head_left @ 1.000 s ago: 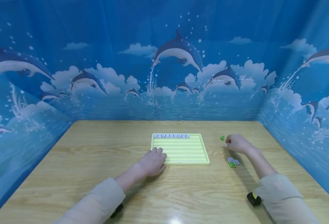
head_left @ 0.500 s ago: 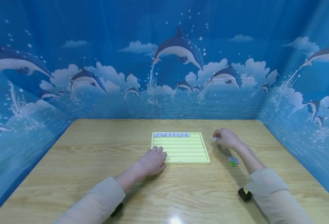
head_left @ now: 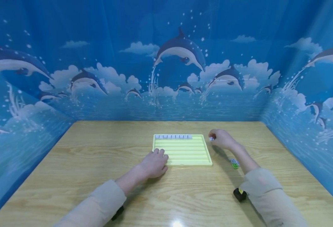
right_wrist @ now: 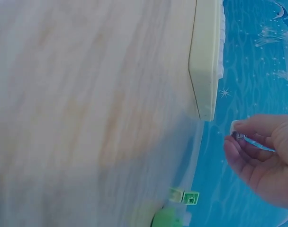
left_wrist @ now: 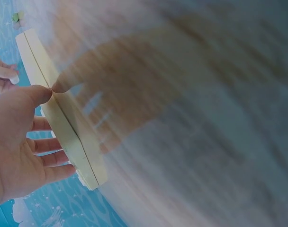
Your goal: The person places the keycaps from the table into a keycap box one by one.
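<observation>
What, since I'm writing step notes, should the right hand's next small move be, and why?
Probably move the right hand left and lower its pale tile into the open right end of the far row of the tray. The hand pinches that tile just right of the tray, the row of tiles stops short of that end, and the left hand touches the tray.

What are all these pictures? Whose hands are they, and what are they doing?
No robot here: these are one person's bare hands. The wide view comes from a camera on the head, looking forward and down; the other two from cameras on the wrists. On the wooden table sits a yellow-green tray with a row of pale tiles along its far edge. The left hand rests on the tray. The right hand, beside the tray, pinches one small tile. A few loose green and pale tiles lie nearby.
</observation>
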The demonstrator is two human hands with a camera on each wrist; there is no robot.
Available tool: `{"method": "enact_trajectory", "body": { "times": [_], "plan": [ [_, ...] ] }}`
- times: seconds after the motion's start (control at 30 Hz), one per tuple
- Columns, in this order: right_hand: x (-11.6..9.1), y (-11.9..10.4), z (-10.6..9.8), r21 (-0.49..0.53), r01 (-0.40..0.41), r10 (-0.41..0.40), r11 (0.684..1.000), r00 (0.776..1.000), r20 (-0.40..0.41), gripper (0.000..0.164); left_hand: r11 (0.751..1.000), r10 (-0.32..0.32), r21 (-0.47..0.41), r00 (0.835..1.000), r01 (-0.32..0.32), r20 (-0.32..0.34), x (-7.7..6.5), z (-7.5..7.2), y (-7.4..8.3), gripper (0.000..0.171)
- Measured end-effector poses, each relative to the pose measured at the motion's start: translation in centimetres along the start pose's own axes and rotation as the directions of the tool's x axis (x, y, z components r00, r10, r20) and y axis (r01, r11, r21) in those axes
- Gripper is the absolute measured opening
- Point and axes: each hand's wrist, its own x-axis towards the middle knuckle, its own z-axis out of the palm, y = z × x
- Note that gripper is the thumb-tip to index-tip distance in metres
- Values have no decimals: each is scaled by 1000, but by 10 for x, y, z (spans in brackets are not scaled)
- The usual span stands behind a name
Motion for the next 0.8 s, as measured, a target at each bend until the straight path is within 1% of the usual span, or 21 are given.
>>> {"method": "enact_trajectory", "body": {
  "times": [0.1,0.13,0.37,0.6,0.7,0.8],
  "plan": [
    [2,-4,1,9,22,-22,1000,1000,-7,33,1000,-2,-2,1000,2,1,-1,0,1,29],
    [3,-5,2,16,18,-18,1000,1000,-7,33,1000,-1,-3,1000,1,-1,-1,1,1,29],
    [8,-11,5,34,7,-6,999,999,-44,20,1000,1,0,1000,-1,-12,-1,2,1,29],
    [12,-17,5,4,29,-29,1000,999,-20,33,1000,3,2,1000,-3,-19,-1,1,1,29],
    [14,-18,5,-5,37,-37,999,999,-20,33,1000,4,4,1000,-4,-16,0,1,0,29],
    [15,-19,5,-5,49,-49,999,999,-21,29,1000,2,0,1000,-2,-10,0,1,-1,29]
  ]
}}
